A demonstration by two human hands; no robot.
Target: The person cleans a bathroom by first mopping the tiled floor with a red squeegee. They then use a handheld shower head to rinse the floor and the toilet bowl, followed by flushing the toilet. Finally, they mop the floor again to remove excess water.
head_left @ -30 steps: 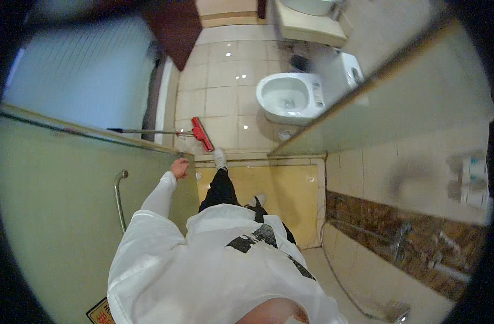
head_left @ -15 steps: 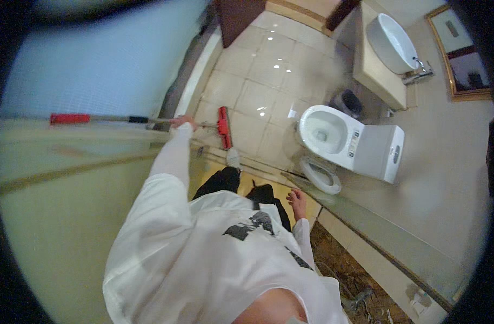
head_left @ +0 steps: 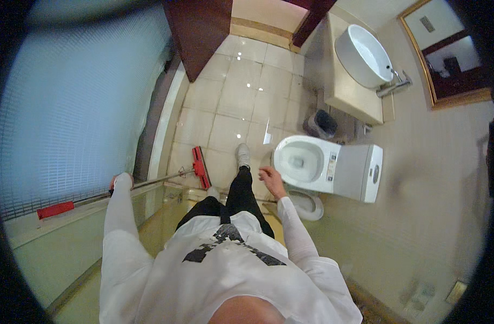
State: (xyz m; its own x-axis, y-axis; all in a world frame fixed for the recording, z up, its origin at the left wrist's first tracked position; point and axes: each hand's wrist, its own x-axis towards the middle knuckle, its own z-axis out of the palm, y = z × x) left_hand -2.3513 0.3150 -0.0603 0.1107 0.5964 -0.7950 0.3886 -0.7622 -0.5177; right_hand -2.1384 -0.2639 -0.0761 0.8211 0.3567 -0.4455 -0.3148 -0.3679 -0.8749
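Observation:
A sponge mop with a red head [head_left: 201, 167] and a metal pole runs across the left side. My left hand [head_left: 122, 182] is closed around the pole, between the red grip [head_left: 55, 210] at its end and the head. The mop head rests on the tiled floor [head_left: 201, 121], just left of my feet. Beside the white toilet [head_left: 299, 162], my right hand [head_left: 272, 182] is empty, its fingers loosely bent and apart. I cannot see it touching anything.
A raised ledge [head_left: 168, 119] and a pale blue blind [head_left: 85, 108] line the left. To the right stand a dark bin [head_left: 322, 123], a counter with a white basin [head_left: 364, 55] and a gold-framed mirror [head_left: 447, 54]. A dark red door [head_left: 198, 35] juts in at the top.
I have stepped forward, and one shoe is now farther out on the tiles. My left hand has moved along the pole toward the red grip. My right hand has come forward beside the toilet.

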